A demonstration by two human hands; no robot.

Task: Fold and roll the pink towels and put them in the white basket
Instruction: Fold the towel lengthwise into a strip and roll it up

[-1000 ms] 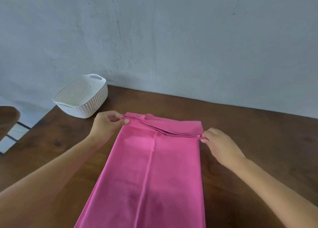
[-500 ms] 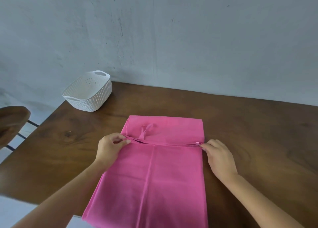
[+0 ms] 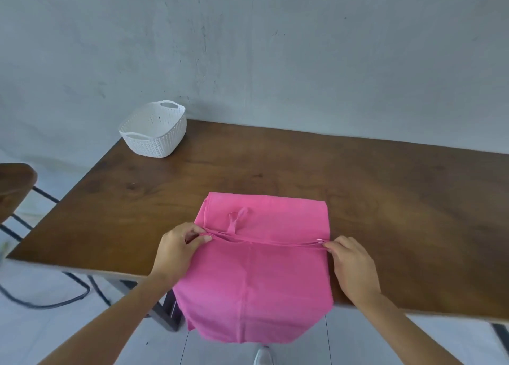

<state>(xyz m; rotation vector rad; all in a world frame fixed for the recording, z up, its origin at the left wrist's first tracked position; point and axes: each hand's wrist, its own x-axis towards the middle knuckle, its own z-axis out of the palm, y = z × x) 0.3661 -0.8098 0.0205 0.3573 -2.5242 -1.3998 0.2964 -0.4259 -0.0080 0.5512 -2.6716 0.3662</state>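
Left hand (image 3: 179, 251) and right hand (image 3: 351, 263) each pinched the towel's (image 3: 256, 287) edge; basket (image 3: 154, 129) sat at ten o'clock.

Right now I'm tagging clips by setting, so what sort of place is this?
Likely a plain room at home or a small workspace: a bare grey plaster wall, a dark wooden table against it, and a wooden seat on a pale tiled floor. The pink towel and white basket suggest household chores.
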